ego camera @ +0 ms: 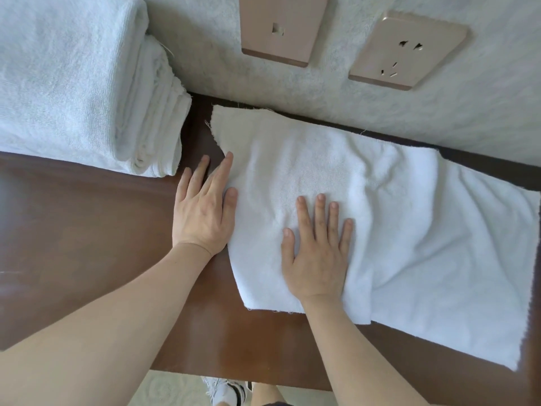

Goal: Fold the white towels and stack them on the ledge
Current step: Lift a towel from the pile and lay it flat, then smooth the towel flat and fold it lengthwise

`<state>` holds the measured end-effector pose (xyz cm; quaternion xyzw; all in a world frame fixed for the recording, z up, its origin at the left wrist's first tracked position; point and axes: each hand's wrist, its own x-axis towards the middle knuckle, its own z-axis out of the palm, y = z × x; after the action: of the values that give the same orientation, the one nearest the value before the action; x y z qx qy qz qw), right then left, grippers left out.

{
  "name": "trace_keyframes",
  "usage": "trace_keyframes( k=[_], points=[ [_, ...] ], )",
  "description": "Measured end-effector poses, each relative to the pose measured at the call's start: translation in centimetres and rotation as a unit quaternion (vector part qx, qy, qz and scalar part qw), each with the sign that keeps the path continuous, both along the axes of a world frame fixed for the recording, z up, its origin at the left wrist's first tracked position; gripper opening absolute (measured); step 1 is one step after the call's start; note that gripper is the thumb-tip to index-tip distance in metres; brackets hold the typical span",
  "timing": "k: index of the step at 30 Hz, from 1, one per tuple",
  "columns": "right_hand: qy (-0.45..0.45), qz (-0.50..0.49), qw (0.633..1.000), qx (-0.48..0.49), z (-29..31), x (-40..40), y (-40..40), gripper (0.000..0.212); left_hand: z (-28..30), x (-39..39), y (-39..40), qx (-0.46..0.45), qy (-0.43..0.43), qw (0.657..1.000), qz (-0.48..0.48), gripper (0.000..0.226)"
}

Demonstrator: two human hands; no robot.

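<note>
A white towel lies spread on the brown wooden ledge, partly doubled over with a creased fold running down its middle. My right hand rests flat on the towel's left part, fingers apart. At the towel's left edge my left hand lies flat on the wood, its thumb and forefinger touching the cloth. A stack of folded white towels stands at the ledge's back left.
The textured pale wall behind the ledge carries a beige switch plate and a beige socket. Below the ledge's front edge I see light floor and a white shoe.
</note>
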<state>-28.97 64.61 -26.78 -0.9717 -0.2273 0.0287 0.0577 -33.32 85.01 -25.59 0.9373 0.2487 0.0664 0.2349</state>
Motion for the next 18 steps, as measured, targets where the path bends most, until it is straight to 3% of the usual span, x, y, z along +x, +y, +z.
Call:
trace_keyframes(
  k=[6,12,14,18],
  points=[
    [-0.004,-0.005,1.000,0.001,0.3,-0.1,0.3,0.060,0.2,-0.5,0.2,-0.046,-0.045,0.998,-0.001,0.055],
    [-0.017,-0.001,1.000,0.002,0.0,-0.1,0.2,0.061,1.3,-0.6,0.6,-0.207,-0.087,0.974,0.037,0.068],
    [-0.019,-0.002,1.000,0.000,-0.1,-0.1,0.2,0.061,1.8,-0.5,0.4,-0.295,-0.085,0.950,0.062,0.064],
    [-0.017,-0.004,1.000,-0.002,0.0,-0.1,0.1,0.062,3.5,-1.1,-1.2,-0.490,-0.134,0.850,0.137,0.057]
  ],
)
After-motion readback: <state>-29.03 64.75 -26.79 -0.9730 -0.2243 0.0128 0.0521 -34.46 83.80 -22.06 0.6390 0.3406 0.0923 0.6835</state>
